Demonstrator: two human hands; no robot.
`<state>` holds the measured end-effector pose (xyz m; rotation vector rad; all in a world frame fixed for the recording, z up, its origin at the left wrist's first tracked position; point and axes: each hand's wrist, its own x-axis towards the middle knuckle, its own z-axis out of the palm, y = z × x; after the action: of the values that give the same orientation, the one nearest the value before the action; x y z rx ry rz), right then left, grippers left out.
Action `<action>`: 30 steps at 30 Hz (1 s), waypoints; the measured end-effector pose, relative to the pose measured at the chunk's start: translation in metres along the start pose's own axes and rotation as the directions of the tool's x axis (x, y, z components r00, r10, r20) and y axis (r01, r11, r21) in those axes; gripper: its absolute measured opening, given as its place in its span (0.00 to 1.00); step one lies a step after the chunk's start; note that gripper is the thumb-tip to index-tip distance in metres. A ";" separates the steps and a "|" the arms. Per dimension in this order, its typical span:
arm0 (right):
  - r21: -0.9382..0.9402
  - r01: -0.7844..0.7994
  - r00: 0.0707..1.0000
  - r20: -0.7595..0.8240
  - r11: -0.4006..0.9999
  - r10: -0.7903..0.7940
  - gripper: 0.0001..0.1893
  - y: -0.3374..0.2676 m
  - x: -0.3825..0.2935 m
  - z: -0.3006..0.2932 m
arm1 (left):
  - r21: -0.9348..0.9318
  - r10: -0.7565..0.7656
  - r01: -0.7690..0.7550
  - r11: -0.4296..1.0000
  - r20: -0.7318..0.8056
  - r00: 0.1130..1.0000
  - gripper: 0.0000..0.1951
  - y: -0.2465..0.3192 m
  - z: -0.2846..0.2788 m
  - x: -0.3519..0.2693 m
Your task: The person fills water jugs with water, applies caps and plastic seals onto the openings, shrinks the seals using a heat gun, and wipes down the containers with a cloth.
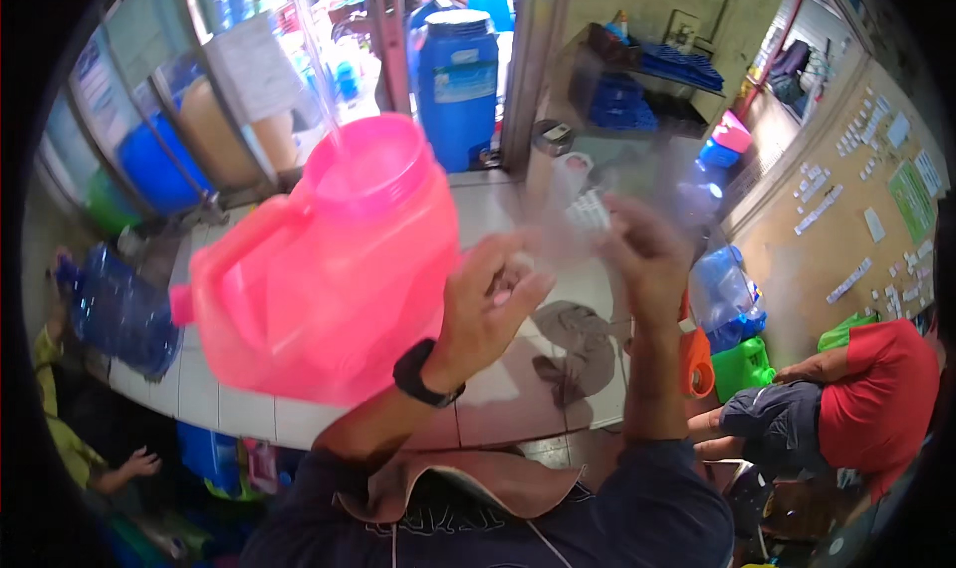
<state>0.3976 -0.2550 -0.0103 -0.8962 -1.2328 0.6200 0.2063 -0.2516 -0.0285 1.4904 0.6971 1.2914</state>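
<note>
My left hand (489, 299), with a black watch at the wrist, is raised over the counter with its fingers curled. My right hand (646, 251) is level with it, thumb and fingertips pinched. Between them stretches a thin, see-through piece of plastic film (569, 241), blurred, with both hands on it. To the left a large pink plastic jug (336, 299) with a side handle stands upright on the white tiled counter (478, 419). Its wide mouth is uncapped, and a clear stream (317, 68) runs down into it from above. A crumpled grey cloth (579, 348) lies below my hands.
A blue water bottle (123, 307) lies at the counter's left end. A blue drum (457, 90) stands in the doorway behind. At right, a person in a red shirt (889, 389) bends near a green jug (743, 370). A yellow sleeve (63, 426) shows at far left.
</note>
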 end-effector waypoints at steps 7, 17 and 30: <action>0.156 0.035 0.927 0.363 0.987 -0.090 0.07 -0.044 -0.043 0.078 | 0.132 0.287 -0.268 0.954 -0.155 0.945 0.07 0.039 -0.062 -0.057; -0.225 0.553 0.713 0.626 0.802 -0.316 0.07 -0.099 -0.040 0.207 | 0.805 0.776 -0.374 0.461 -0.161 0.609 0.23 0.106 -0.211 -0.127; -0.376 0.348 0.858 0.497 0.859 -0.130 0.09 -0.090 -0.035 0.292 | 0.608 0.651 -0.575 0.547 0.122 0.749 0.18 0.076 -0.304 -0.074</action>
<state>0.1006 -0.2610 0.0705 -0.9818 -1.9480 0.3379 -0.1152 -0.2480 -0.0077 2.3706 0.7365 1.8017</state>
